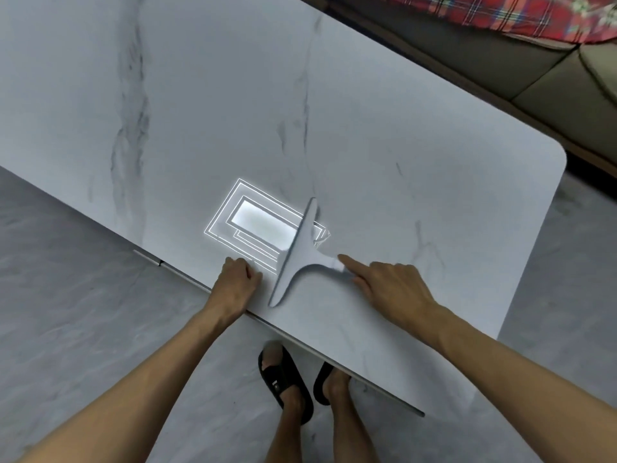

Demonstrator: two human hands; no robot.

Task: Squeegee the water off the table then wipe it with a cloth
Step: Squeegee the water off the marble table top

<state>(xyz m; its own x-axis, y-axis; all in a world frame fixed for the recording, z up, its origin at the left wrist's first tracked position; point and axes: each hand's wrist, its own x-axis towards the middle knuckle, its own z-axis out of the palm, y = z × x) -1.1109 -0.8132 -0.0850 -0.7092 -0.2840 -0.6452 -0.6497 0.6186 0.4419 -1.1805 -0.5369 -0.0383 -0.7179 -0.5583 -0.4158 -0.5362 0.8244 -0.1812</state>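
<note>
Presently: white marble-look table point(367, 135) with grey veining, near edge running diagonally across the view; rounded corner at right. Grey T-shaped squeegee point(295, 253) lying on the table close to the near edge, blade running from upper right to lower left, handle pointing right. Right hand point(390, 287) gripping the squeegee handle, index finger extended along its top, remaining fingers curled about it. Left hand point(238, 282) resting at the table's near edge just left of the blade's lower end, fingers curled under in a loose fist, holding nothing visible. Bright rectangular reflection of a ceiling light point(257, 225) on the table surface immediately left of the blade, partly overlapped by it; small patch of water point(320, 237) glinting just right of the blade, distorting the reflection. No cloth identifiable on the table. Below the table edge: grey marbled floor point(83, 295); two feet in black slide sandals point(283, 379), toes partly under the table. Upper right: brown sofa point(500, 71) beyond the table, with red plaid fabric point(500, 11) lying on it.
</note>
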